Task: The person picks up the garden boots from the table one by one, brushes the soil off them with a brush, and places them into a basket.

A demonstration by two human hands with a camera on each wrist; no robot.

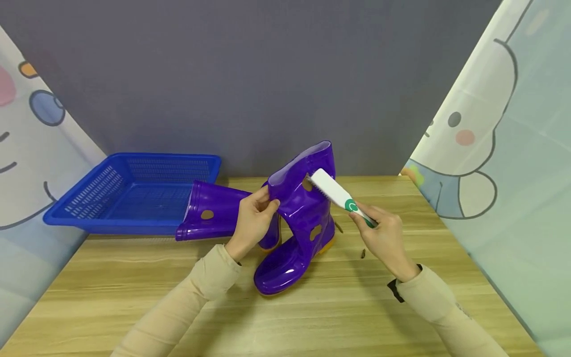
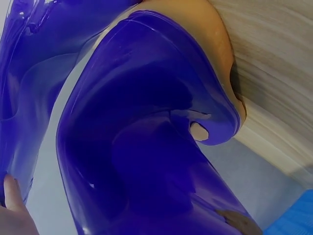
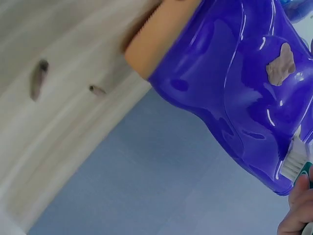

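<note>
A glossy purple rain boot with an orange sole stands on the table, its shaft leaning to the right. My left hand pinches the left side of its top rim between thumb and fingers. In my right hand is a white-and-green scrubbing brush, gripped by the handle, its bristles at the upper shaft. Beside them is a brown patch; a lower brown patch shows in the right wrist view. Behind my left hand a second purple boot points its opening left, with another brown patch.
A blue slotted plastic basket stands at the back left, the second boot's opening overlapping its corner. Small brown bits lie on the wooden table right of the upright boot. A grey panel rises behind, with printed cloths at both sides.
</note>
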